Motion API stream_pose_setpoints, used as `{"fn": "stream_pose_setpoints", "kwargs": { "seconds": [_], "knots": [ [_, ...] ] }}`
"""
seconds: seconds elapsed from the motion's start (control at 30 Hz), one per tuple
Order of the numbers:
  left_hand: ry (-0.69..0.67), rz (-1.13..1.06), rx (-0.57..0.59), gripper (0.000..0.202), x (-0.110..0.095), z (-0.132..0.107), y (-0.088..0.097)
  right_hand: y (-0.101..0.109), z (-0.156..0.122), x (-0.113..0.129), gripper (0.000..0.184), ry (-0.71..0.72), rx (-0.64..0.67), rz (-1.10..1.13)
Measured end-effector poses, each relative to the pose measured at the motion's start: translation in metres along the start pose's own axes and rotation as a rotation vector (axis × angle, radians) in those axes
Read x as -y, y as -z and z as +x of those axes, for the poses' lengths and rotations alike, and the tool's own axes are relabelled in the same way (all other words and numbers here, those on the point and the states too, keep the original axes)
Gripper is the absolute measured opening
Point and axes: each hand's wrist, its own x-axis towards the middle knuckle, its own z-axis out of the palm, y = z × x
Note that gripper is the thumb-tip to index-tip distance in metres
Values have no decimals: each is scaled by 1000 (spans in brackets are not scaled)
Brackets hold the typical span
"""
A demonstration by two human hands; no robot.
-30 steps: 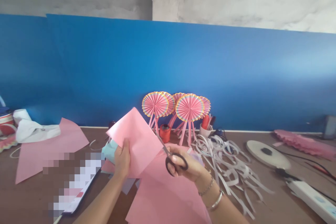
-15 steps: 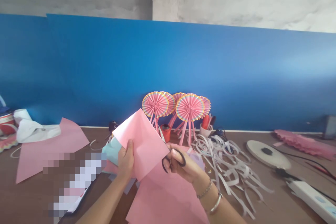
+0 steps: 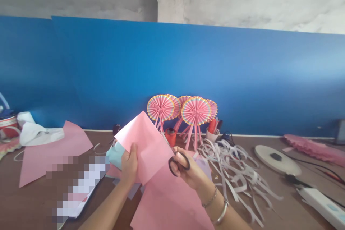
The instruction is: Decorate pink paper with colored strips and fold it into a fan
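My left hand [image 3: 129, 163] grips a folded sheet of pink paper [image 3: 151, 143] by its left side, thumb on top. The paper is held up at a slant above the table. In my right hand [image 3: 185, 170] is a pair of scissors [image 3: 187, 161] with dark handles, my fingers through the loops. Its blades lie along the paper's right edge and are partly hidden, so how far they are apart cannot be seen. Beneath both hands lies a larger pink sheet [image 3: 172, 201]. Some light blue paper [image 3: 116, 155] shows behind my left hand.
Several pleated pink paper fans [image 3: 196, 111] stand at the back against the blue panel [image 3: 121, 68]. Curled white strips [image 3: 237, 172] are heaped on the right, near a round white plate [image 3: 277, 160] and a power strip [image 3: 323, 205]. Another pink sheet [image 3: 51, 158] lies left.
The scissors and my right hand have shifted very slightly right, and the handle loops sit closer together. My left hand keeps its hold on the paper. The whole view has moved a little.
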Motion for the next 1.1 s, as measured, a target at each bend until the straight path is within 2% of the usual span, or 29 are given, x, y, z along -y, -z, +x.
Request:
{"fn": "stream_pose_setpoints", "kwargs": {
  "seconds": [0.27, 0.53, 0.73, 1.1],
  "knots": [
    [32, -17, 30, 44, 1, 1, 1, -1, 0, 8, 39, -5, -15, -60],
    [-29, 7, 67, 52, 9, 3, 2, 4, 0, 9, 38, -145, -49, -153],
    [-38, 51, 206, 56, 11, -9, -2, -2, 2, 9, 38, -94, -125, -110],
    [7, -21, 223, 52, 15, -17, -7, -11, 2, 7, 39, -41, -201, -13]
  ]
}}
